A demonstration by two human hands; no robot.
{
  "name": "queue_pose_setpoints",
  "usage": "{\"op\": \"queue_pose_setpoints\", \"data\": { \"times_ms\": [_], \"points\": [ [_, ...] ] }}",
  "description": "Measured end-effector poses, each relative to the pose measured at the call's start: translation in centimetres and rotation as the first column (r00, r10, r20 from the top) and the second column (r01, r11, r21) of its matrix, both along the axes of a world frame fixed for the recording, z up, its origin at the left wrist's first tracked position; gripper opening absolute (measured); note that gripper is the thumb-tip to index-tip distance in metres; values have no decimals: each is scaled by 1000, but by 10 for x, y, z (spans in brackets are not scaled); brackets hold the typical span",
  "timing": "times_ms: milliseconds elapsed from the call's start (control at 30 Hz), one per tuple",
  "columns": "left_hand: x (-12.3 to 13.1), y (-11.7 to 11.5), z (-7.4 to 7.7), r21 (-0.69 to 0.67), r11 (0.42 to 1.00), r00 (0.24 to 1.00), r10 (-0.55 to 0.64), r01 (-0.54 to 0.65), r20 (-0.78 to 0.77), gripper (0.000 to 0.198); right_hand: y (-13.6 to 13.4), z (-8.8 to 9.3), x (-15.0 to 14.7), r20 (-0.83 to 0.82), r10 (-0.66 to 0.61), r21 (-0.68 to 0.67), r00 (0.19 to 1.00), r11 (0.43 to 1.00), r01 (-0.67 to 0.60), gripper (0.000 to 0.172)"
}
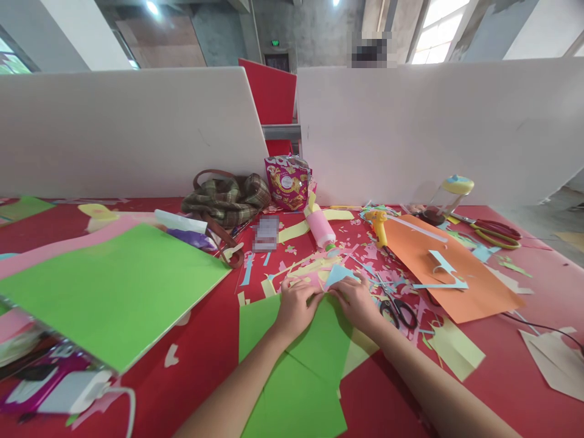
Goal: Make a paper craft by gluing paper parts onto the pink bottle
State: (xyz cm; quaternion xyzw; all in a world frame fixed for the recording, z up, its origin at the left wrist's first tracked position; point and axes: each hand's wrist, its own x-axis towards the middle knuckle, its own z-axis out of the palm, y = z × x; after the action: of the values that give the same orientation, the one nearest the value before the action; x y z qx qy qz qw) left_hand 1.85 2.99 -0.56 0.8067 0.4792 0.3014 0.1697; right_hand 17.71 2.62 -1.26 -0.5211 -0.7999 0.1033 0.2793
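Observation:
My left hand (295,307) and my right hand (357,302) rest close together on a green paper sheet (314,359) on the red table (205,359). Both hands have their fingers curled and pinched at the sheet's top edge, where a small light blue paper piece (338,274) lies just beyond the fingertips. Whether they grip the blue piece or the green sheet I cannot tell. Black-handled scissors (398,309) lie just right of my right hand.
A large green sheet (114,292) over pink paper lies left. An orange sheet (451,267), a yellow glue gun (378,226), a pink glue bottle (319,226), green-handled scissors (495,232), a plaid bag (225,198) and a snack pouch (287,181) sit behind. White partitions (410,134) close the back.

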Motion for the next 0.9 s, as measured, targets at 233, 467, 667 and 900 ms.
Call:
{"op": "queue_pose_setpoints", "data": {
  "times_ms": [233, 467, 667, 900],
  "points": [
    [1, -1, 0, 4, 1000, 1000, 4, -4, -2, 14, -1, -1, -1, 13, -3, 7, 1000, 1000, 3, 17],
    [1, -1, -1, -16, 1000, 1000, 13, -12, 10, 10, -2, 1, -2, 17, -1, -1, 1000, 1000, 1, 14],
    [1, 1, -3, -11, 1000, 1000, 12, -13, -17, 10, -2, 1, -2, 16, -7, 2, 1000, 1000, 7, 12],
    [1, 0, -1, 13, 1000, 999, -3, 4, -53, 15, -4, 3, -1, 43, 7, 43, 999, 999, -8, 11]
  ]
}}
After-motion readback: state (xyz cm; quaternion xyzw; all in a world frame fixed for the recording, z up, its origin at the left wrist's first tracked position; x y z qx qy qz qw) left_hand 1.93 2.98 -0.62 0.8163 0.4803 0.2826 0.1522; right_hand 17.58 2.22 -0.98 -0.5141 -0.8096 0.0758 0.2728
